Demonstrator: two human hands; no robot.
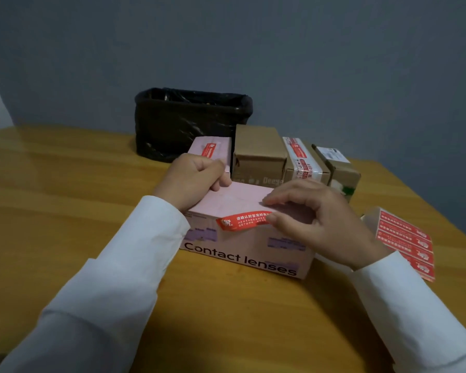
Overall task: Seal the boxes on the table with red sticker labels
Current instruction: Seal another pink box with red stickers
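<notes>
A pink box (242, 246) printed "Contact lenses" lies on the wooden table (65, 211) in front of me. A red sticker label (242, 220) lies across its top front edge, its left end curling free. My left hand (193, 179) grips the box's far left corner. My right hand (318, 219) rests on the box top, with its thumb and fingers on the right end of the label. A sheet of red sticker labels (406, 240) lies to the right on the table.
Behind the pink box stand a second pink box (213, 149) bearing a red label, a plain brown carton (258, 154), a taped carton (304, 162) and a small carton (339, 168). A bin lined with a black bag (189, 122) sits at the back.
</notes>
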